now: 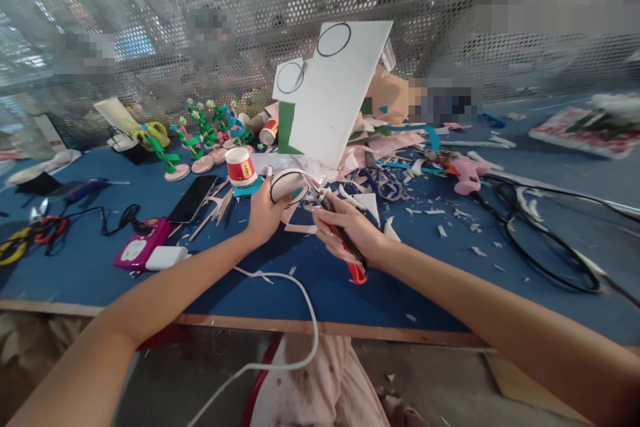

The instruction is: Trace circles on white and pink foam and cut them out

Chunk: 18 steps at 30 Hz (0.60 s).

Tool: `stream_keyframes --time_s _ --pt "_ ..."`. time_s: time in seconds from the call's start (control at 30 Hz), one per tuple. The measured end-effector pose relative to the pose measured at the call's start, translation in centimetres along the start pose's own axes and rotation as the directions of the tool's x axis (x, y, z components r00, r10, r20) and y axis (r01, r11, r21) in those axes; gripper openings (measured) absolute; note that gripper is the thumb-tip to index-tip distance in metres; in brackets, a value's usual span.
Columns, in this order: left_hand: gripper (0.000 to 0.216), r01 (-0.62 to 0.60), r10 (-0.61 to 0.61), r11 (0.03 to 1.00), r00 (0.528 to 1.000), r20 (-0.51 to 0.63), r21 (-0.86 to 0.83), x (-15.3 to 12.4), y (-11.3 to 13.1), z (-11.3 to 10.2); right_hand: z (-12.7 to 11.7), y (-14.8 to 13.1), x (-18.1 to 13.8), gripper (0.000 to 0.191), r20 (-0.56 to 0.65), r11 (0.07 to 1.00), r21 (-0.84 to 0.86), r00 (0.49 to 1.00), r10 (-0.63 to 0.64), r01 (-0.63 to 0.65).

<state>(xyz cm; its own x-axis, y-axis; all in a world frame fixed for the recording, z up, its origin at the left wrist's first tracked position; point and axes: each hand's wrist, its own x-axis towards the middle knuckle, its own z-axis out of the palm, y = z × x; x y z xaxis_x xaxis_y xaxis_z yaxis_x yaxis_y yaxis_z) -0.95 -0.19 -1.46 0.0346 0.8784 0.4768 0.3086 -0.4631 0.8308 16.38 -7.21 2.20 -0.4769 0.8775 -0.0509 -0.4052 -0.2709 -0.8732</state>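
My left hand is closed on a small white sheet piece, card or thin foam, marked with a black curved outline. My right hand grips shears with red and black handles. Their metal blades meet the right side of the white piece, though fingers and blur hide exactly where. Just behind, a large white sheet stands tilted up, with a black circle drawn near its top. A smaller white piece with another drawn circle overlaps its left side.
A red-and-white paper cup, black phone, wooden sticks and purple case lie left. Green twisted figures stand behind. Scraps cover the right side, near a pink glue gun and black cable. A white cable hangs over the edge.
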Motion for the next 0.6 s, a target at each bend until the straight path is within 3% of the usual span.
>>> stream_keyframes --time_s 0.17,0.37,0.6 --pt "0.032 -0.016 0.016 1.0 0.999 0.032 -0.001 -0.2 0.3 0.0 -0.2 0.1 0.1 0.048 0.036 1.0 -0.023 0.999 -0.018 0.019" --pt "0.032 -0.072 0.069 0.996 0.996 0.059 0.049 -0.2 0.6 -0.3 -0.4 0.0 0.1 0.057 0.032 0.999 -0.049 0.999 -0.021 0.022" --pt "0.034 -0.03 0.002 0.991 0.978 0.21 0.129 -1.2 1.0 0.3 0.0 -0.1 -0.2 0.092 0.011 0.991 -0.128 0.999 -0.042 0.043"
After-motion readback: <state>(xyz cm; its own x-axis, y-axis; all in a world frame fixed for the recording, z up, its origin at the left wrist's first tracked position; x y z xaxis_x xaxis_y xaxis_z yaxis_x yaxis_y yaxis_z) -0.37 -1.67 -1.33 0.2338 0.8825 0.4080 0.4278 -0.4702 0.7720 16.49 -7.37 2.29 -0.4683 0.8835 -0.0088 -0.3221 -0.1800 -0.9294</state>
